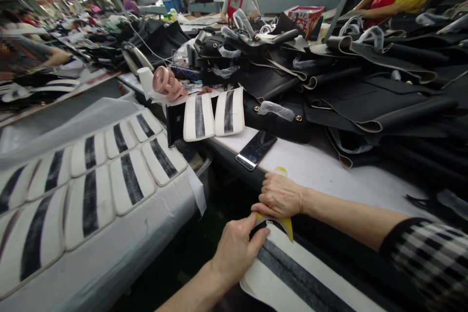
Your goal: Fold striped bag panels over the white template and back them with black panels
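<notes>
A white panel (263,278) with a dark stripe along its middle extends towards me at the lower right. Its far end is pinched between the thumb and fingers of my left hand (236,248). My right hand (280,196) is closed, right beside the left fingertips. It grips a yellow-edged piece (287,228) that shows above and below the fist and lies against the panel's end. What kind of thing this is I cannot make out, as the fingers hide most of it.
Rows of similar striped panels (126,183) cover the left table. On the right table are a phone (256,150), two striped panels (214,113), a pink fan (168,83) and piled black bags (380,97). A dark gap separates the tables. Co-workers sit farther back.
</notes>
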`<state>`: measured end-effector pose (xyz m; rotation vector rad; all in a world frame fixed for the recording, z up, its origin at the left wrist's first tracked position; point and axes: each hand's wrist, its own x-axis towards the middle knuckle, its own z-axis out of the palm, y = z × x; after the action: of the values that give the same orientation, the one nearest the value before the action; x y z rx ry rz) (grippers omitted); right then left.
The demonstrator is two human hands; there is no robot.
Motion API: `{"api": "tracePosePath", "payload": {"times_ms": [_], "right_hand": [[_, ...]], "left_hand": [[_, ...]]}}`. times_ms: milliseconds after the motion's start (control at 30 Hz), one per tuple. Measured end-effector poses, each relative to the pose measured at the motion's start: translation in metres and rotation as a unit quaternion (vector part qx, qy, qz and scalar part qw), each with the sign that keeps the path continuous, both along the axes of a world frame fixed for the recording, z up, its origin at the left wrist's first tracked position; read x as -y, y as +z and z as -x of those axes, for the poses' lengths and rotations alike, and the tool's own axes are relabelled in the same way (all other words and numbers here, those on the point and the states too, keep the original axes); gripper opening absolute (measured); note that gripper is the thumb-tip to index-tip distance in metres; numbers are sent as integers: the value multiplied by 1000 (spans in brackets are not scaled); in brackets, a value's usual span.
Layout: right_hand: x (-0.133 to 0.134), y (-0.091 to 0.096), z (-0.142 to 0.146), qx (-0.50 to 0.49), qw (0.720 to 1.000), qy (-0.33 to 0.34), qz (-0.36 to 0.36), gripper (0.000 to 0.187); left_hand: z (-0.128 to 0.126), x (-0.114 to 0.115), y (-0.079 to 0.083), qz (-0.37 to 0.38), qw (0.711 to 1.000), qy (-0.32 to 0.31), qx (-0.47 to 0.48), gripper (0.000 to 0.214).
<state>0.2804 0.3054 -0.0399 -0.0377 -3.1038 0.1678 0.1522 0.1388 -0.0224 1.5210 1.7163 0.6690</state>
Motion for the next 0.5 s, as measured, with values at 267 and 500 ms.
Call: {"api": "tracePosePath", "payload": {"times_ms": [267, 500], "right_hand": [[10, 6, -11, 19, 999, -36, 19, 61], [27, -15, -29, 0, 985, -113, 129, 46]], "left_hand": [[-3, 2, -2, -17, 995, -55, -79, 28], [-3, 5, 1, -27, 984, -92, -151, 41]]}}
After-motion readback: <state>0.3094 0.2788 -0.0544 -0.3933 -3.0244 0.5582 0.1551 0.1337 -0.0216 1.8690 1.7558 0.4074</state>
